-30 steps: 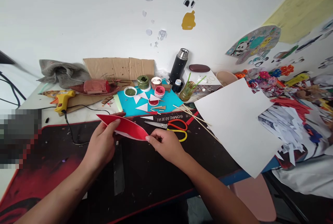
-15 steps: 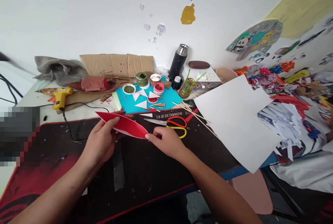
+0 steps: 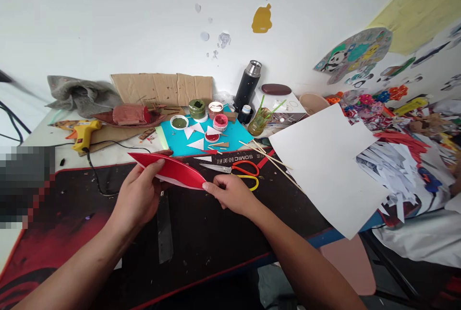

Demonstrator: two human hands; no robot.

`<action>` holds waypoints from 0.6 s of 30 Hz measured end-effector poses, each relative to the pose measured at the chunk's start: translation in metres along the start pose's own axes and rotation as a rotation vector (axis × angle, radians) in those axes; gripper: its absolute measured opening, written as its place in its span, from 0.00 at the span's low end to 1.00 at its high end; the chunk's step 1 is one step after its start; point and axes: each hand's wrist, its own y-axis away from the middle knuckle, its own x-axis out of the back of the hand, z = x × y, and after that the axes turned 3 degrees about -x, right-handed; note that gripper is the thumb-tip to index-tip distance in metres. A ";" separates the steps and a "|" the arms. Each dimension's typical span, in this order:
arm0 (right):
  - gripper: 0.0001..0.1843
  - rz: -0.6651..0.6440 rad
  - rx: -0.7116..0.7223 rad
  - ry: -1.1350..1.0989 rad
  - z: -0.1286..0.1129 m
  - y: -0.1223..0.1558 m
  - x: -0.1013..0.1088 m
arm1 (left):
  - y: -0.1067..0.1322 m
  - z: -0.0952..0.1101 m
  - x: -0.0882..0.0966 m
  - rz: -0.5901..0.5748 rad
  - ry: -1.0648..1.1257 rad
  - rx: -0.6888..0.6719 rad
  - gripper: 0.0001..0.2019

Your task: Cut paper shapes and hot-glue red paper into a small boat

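Observation:
Between my hands is a red folded paper piece [image 3: 176,172], pointed at its left end, with a pale lower edge. My left hand [image 3: 142,192] grips it from the left, thumb on the red face and fingers behind, partly hidden. At the right tip, my right hand [image 3: 228,192] pinches the paper between thumb and curled fingers. Just behind my right hand lie scissors [image 3: 245,168] with orange and yellow handles. A dark flat strip [image 3: 164,233] lies on the black desk mat [image 3: 223,238] below the paper.
Paint jars [image 3: 197,109] and white paper triangles [image 3: 196,144] sit on a blue sheet [image 3: 176,146]. A yellow glue gun [image 3: 84,135] is at left. Thin sticks [image 3: 270,161] lie beside large white paper [image 3: 331,171]. A black thermos [image 3: 248,87] stands behind.
The red paper's left tip has shifted slightly left and up, and its pale lower edge shows a little more. Both hands keep their hold.

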 end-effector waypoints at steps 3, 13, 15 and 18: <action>0.19 -0.029 0.000 -0.062 0.001 0.000 -0.001 | 0.002 0.003 -0.001 -0.015 0.006 -0.007 0.23; 0.14 -0.084 -0.011 -0.268 0.000 -0.005 -0.018 | -0.008 0.003 -0.010 -0.053 -0.030 0.009 0.25; 0.14 -0.105 -0.021 -0.297 0.000 -0.007 -0.020 | -0.009 0.004 -0.013 -0.069 -0.050 0.008 0.26; 0.15 -0.110 -0.044 -0.377 -0.001 -0.010 -0.022 | -0.006 0.003 -0.016 -0.126 -0.073 -0.023 0.27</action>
